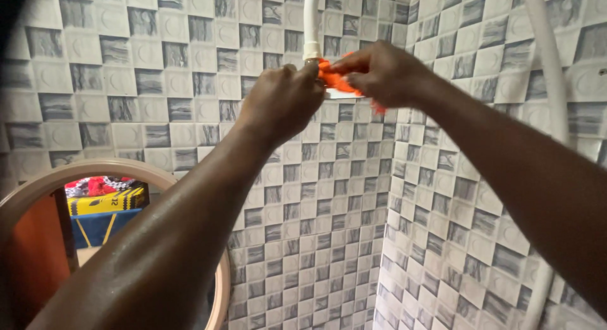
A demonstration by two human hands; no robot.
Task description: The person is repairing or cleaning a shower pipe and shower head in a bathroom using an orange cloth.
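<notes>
round mirror [218, 292] low-L, nr cam | L hand [281, 102] fingers curled, pinching orange strip [335, 80] | R hand [386, 74] pinching same strip at white pipe [312, 20] joint, tiled corner | risk: strip may slip/tear if tension uneven

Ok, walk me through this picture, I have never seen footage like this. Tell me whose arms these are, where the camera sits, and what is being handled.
There is no machine here. One camera is worn on a person's head, so the two bare arms reaching up and away are the wearer's own. The left hand and the right hand meet at the lower end of a white pipe on a wall of grey and white tiles. Both hands pinch an orange cloth-like material at the fitting there; what it is exactly is hard to tell. Lower left hangs a round mirror reflecting colourful items. A second white pipe runs down the right wall.
</notes>
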